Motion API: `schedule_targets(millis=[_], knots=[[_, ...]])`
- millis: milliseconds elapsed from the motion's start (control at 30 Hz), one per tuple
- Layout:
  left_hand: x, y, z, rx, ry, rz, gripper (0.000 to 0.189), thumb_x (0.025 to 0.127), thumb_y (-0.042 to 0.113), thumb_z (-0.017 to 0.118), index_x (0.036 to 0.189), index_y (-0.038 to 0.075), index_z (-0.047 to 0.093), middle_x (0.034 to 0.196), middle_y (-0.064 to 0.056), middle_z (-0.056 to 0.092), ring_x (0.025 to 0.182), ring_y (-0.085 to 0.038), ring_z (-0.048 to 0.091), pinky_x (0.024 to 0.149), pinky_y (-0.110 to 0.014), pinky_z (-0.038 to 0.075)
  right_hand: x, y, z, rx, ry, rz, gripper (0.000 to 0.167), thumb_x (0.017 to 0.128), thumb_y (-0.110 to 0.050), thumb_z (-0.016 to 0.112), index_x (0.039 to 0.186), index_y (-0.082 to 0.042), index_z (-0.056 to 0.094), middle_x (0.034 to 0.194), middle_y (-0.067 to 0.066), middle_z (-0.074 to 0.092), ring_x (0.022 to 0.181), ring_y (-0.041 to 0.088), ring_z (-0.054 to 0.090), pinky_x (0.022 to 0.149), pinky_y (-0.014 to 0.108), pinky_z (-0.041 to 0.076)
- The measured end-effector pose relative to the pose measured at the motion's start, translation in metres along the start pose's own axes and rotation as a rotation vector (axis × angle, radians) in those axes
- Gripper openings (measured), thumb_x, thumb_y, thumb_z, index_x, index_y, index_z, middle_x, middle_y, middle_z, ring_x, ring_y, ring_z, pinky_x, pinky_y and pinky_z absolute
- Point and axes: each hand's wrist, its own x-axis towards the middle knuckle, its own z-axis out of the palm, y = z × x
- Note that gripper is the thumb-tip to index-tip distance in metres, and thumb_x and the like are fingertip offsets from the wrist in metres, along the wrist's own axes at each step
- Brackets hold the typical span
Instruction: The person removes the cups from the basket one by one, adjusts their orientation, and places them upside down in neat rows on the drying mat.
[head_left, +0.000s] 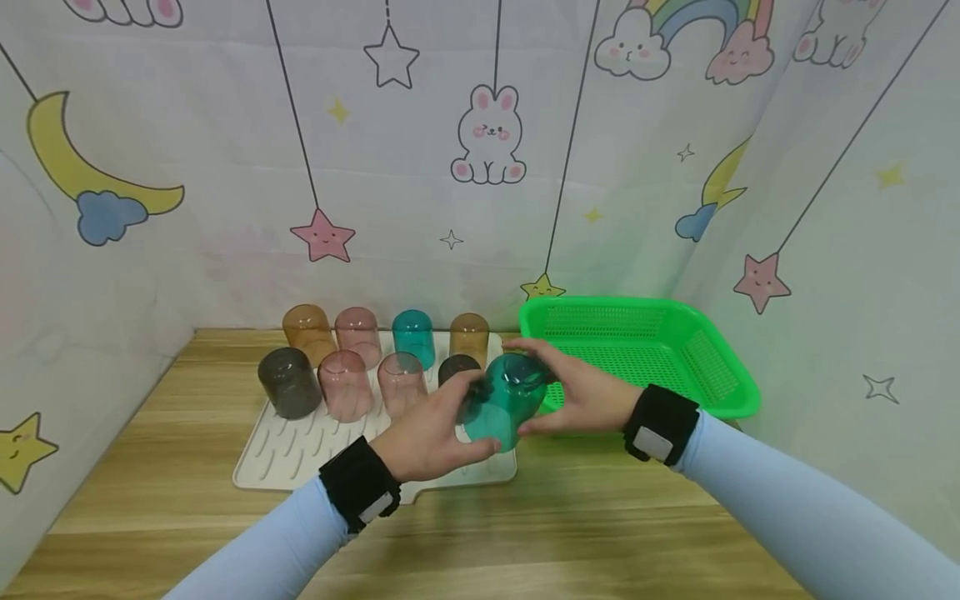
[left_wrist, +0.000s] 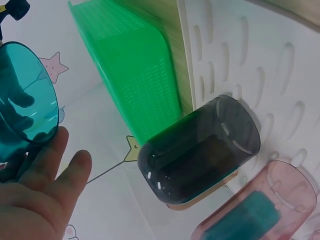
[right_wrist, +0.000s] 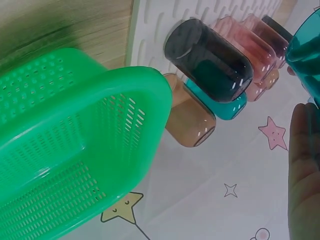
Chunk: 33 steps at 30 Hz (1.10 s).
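Between my two hands is a translucent teal cup (head_left: 504,408), tilted, over the right front of the white drying mat (head_left: 330,450). My left hand (head_left: 431,429) holds it from the left, thumb low on its near side. From the right, my right hand (head_left: 573,387) grips it with fingers over the top and thumb beneath. In the left wrist view the cup (left_wrist: 30,95) shows its round rim beside my fingers (left_wrist: 75,170). A dark grey cup (head_left: 457,365) stands behind it on the mat, partly hidden.
Several upside-down cups stand in two rows on the mat, among them a grey one (head_left: 288,383), a pink one (head_left: 345,387), an amber one (head_left: 307,329) and another teal one (head_left: 413,337). A green plastic basket (head_left: 731,375) sits at the back right, against a patterned cloth.
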Motion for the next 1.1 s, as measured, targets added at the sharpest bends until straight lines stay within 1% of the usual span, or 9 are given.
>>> schedule_targets(millis=[67,167,267,367,533,633,733,900,1100], knots=[[-0.001,0.000,0.000,0.007,-0.005,-0.015,0.088,0.088,0.045,0.075,0.155,0.007,0.032,0.145,-0.011,0.052,0.122,-0.024,0.062,0.104,-0.043,0.054,0.000,0.001,0.001,0.012,0.001,-0.008,0.095,0.081,-0.036,0.088,0.154,-0.020,0.029,0.140,0.002,0.057,0.128,0.020,0.058,0.107,0.042,0.052],[-0.001,0.000,0.001,0.018,-0.004,-0.018,0.088,0.088,0.046,0.075,0.154,0.007,0.033,0.144,-0.010,0.053,0.119,-0.021,0.062,0.104,-0.043,0.054,0.001,0.002,0.001,0.036,-0.003,-0.007,0.090,0.081,-0.033,0.088,0.149,-0.016,0.032,0.138,0.003,0.059,0.126,0.019,0.059,0.105,0.039,0.053],[-0.001,0.000,0.000,0.026,-0.005,-0.008,0.088,0.088,0.046,0.076,0.154,0.006,0.033,0.144,-0.010,0.053,0.119,-0.021,0.062,0.104,-0.043,0.054,0.001,0.003,0.002,0.057,-0.010,-0.001,0.088,0.081,-0.030,0.088,0.147,-0.014,0.033,0.137,0.003,0.059,0.126,0.019,0.060,0.106,0.038,0.053],[-0.001,0.000,-0.002,0.035,-0.001,0.009,0.086,0.090,0.042,0.075,0.155,0.006,0.032,0.146,-0.010,0.050,0.122,-0.022,0.060,0.106,-0.043,0.053,0.002,0.004,0.002,0.069,-0.015,0.009,0.087,0.082,-0.028,0.087,0.148,-0.014,0.033,0.138,0.005,0.057,0.127,0.022,0.059,0.107,0.040,0.053],[-0.001,0.003,-0.006,0.012,0.032,0.036,0.081,0.092,0.033,0.071,0.157,0.008,0.029,0.150,-0.009,0.046,0.129,-0.022,0.055,0.110,-0.044,0.049,0.002,0.003,0.003,0.049,-0.014,0.039,0.087,0.083,-0.027,0.086,0.149,-0.013,0.031,0.139,0.006,0.054,0.127,0.025,0.058,0.105,0.043,0.054],[0.001,0.007,-0.007,-0.017,0.055,0.048,0.081,0.093,0.034,0.071,0.157,0.012,0.028,0.154,-0.007,0.043,0.134,-0.022,0.051,0.112,-0.045,0.047,0.002,0.004,0.004,0.042,-0.018,0.043,0.087,0.083,-0.027,0.086,0.149,-0.012,0.031,0.138,0.006,0.054,0.126,0.025,0.058,0.104,0.042,0.055],[0.004,0.011,-0.007,-0.016,0.078,0.074,0.081,0.093,0.036,0.073,0.157,0.016,0.028,0.154,-0.005,0.041,0.136,-0.022,0.049,0.112,-0.045,0.047,0.002,0.005,0.005,0.044,-0.026,0.041,0.086,0.083,-0.027,0.086,0.149,-0.012,0.032,0.137,0.005,0.053,0.126,0.025,0.058,0.105,0.041,0.054],[0.007,0.017,-0.006,0.004,0.093,0.121,0.079,0.093,0.037,0.074,0.155,0.017,0.030,0.153,-0.005,0.041,0.128,-0.021,0.054,0.107,-0.040,0.052,0.003,0.006,0.008,0.040,-0.037,0.030,0.085,0.083,-0.028,0.086,0.148,-0.012,0.033,0.139,0.005,0.052,0.126,0.025,0.058,0.104,0.040,0.055],[0.009,0.023,-0.005,0.006,0.085,0.143,0.071,0.093,0.036,0.074,0.150,0.015,0.038,0.149,-0.005,0.043,0.124,-0.020,0.055,0.104,-0.038,0.054,0.002,0.005,0.010,0.034,-0.039,0.031,0.085,0.083,-0.026,0.086,0.147,-0.012,0.033,0.137,0.005,0.053,0.123,0.024,0.060,0.103,0.037,0.056]])
